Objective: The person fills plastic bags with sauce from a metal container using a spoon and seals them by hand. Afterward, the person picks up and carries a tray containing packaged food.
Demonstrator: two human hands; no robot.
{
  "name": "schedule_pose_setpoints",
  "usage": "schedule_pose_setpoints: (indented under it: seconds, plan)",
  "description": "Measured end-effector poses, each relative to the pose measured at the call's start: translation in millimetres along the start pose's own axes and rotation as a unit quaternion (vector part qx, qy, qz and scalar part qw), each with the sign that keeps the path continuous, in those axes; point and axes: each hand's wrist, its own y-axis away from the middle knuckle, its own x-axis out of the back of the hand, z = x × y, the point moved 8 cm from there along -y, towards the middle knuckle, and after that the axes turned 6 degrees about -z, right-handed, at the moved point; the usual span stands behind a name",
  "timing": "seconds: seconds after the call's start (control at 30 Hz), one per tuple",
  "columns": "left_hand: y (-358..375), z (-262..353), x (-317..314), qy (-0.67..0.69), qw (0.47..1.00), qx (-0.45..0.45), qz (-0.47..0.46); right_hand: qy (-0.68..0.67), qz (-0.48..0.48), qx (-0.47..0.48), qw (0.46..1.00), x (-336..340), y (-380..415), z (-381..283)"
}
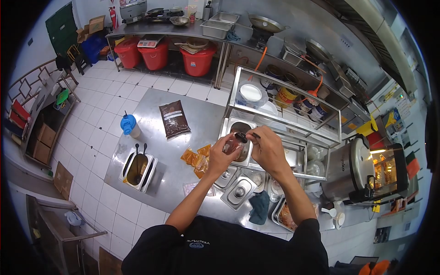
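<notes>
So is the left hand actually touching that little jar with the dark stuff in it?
Touching. The head view shows the left hand wrapped around the small jar, fingers against its side, while the right hand is at its dark top.

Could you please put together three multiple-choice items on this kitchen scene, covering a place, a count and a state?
1. Where does the dark brown pouch lie?
A. on the steel counter
B. on the floor
C. in a red tub

2. How many red tubs stand under the far table?
A. one
B. three
C. five

3. What is the left hand doing?
A. resting flat
B. holding a small jar
C. gripping a cloth

Answers: 1 A, the pouch lies flat on the steel; 2 B, three stand side by side; 3 B, the fingers wrap the jar while the right hand works at its top.
</notes>
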Motion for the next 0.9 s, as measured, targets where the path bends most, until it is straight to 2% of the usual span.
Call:
schedule_pose_setpoints:
  seconds: [0.63,0.73,0.8,0.83,0.9]
  plan:
    - [-1.8,-6.2,4.9,0.019,1.0,0.017,0.011,0.035,-0.017,0.068,0.997,0.0,1.6,-24.5]
    - [-1.1,-11.3,6.2,0.03,0.999,0.019,0.014,-0.004,-0.019,0.043,0.999,2.0,1.8,-20.2]
    - [-0.9,-12.8,6.7,0.036,0.999,0.024,0.011,-0.051,0.044,0.027,0.997,8.6,6.5,-7.9]
    - [-0.6,-15.5,7.7,0.047,0.998,0.038,0.015,-0.051,0.045,0.028,0.997,11.3,8.8,-4.7]
    - [1.3,-19.7,10.4,0.057,0.997,0.052,0.02,-0.034,0.068,-0.134,0.988,21.8,18.8,28.8]
